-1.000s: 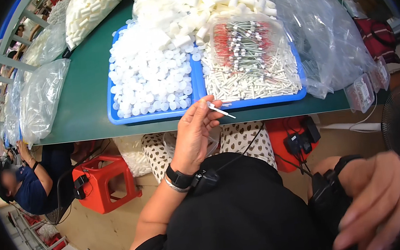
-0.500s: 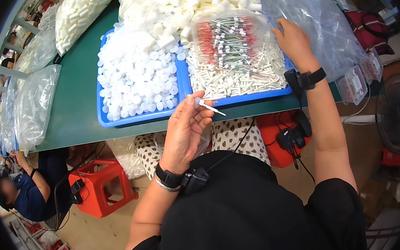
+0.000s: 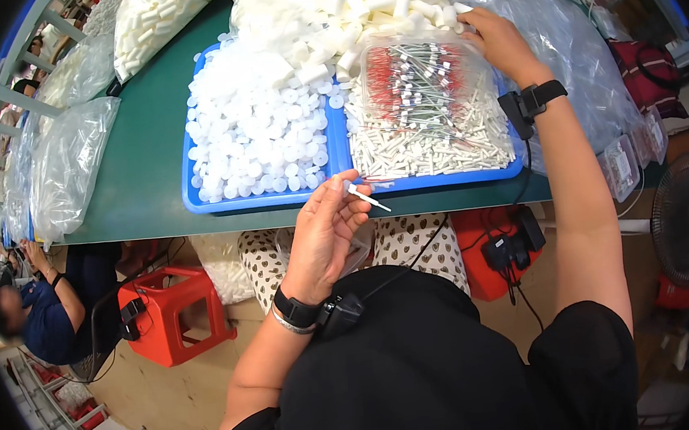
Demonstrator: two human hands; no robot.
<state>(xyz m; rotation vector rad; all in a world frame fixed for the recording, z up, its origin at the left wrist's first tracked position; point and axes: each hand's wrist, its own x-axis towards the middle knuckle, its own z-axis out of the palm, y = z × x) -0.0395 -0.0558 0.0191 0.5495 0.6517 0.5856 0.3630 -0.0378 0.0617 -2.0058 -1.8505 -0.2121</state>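
Up and across goes the right hand (image 3: 507,46), now farther over the surface (image 3: 148,159) than half a second ago, when it hovered by the clear plastic bag (image 3: 567,69); a second back it was a blur low on the right! Now its fingertips are at the right-hand edge of the heap of off-white cylinders (image 3: 378,4), thumb and forefinger slightly apart, and whether they pinch one I cannot tell. Over to the left hand (image 3: 329,229), steady as you like: thumb and fingers pinch a thin white stick (image 3: 371,200), its free end slanting down to the right, just in front of the near rim of the blue tray (image 3: 441,179). Inside that tray, translucent discs (image 3: 262,132) fill the left compartment, and small white tubes (image 3: 437,144) fill the right, with a clear box (image 3: 475,61) of red and green leads sitting on top. So the work, as I judge it, splits in two: one hand keeps the stick ready, the other is in among the cylinders, and the two have yet to meet.
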